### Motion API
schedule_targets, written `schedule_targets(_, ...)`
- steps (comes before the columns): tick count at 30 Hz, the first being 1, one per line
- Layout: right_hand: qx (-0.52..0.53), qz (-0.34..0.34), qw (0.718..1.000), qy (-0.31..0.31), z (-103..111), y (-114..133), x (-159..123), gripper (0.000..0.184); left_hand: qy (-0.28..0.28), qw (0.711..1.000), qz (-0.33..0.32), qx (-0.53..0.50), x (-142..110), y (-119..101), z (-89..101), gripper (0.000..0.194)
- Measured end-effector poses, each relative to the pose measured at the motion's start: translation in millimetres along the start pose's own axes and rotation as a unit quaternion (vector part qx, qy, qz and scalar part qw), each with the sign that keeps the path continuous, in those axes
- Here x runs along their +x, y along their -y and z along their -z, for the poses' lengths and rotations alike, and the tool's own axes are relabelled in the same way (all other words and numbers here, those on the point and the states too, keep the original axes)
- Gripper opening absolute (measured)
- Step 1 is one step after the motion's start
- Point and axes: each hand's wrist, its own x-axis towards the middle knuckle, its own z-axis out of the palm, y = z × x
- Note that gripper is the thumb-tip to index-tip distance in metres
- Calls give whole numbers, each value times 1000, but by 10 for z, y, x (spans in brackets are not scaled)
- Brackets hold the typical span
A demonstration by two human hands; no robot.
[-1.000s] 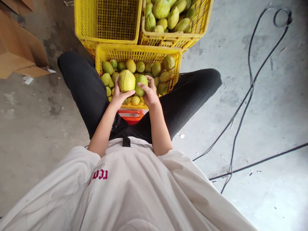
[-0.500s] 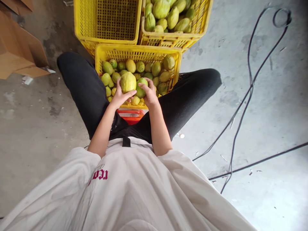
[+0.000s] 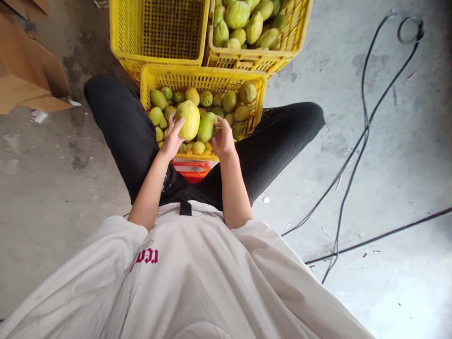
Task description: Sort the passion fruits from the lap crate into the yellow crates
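Observation:
My left hand [image 3: 172, 139] is closed around a large yellow-green fruit [image 3: 189, 119], held over the near yellow crate [image 3: 201, 77]. My right hand [image 3: 222, 138] grips a smaller green fruit [image 3: 206, 128] right beside it, and the two fruits almost touch. The crate between my knees holds several yellow and green fruits. Both forearms reach forward from my white shirt.
Two more yellow crates stand behind: an empty one [image 3: 158, 30] at the left, one full of larger fruits [image 3: 257, 28] at the right. A red object [image 3: 192, 169] sits under the near crate. Cardboard boxes [image 3: 26, 70] lie at far left. Black cables [image 3: 356, 141] run across the concrete floor at right.
Both hands have turned their fruits: the large yellow one now stands more on end, the green one is tilted and shows its long side. The hands stay over the crate.

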Motion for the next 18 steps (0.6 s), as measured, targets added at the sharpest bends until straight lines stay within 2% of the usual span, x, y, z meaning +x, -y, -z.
schedule_targets(5,73,30,997,11,-170,34,-83,60,8,1000,-11,27,-60,-128,-83,93)
schedule_targets(9,132,6,991,-11,-289,72,-187,47,-3,999,-50,-7,-37,-21,-104,88)
schedule_targets(12,167,2,984,-54,-318,107,-233,36,-28,999,-21,31,-41,43,-107,76)
schedule_targets(18,175,-1,982,-71,-382,180,-233,41,-63,996,36,52,-45,36,-97,70)
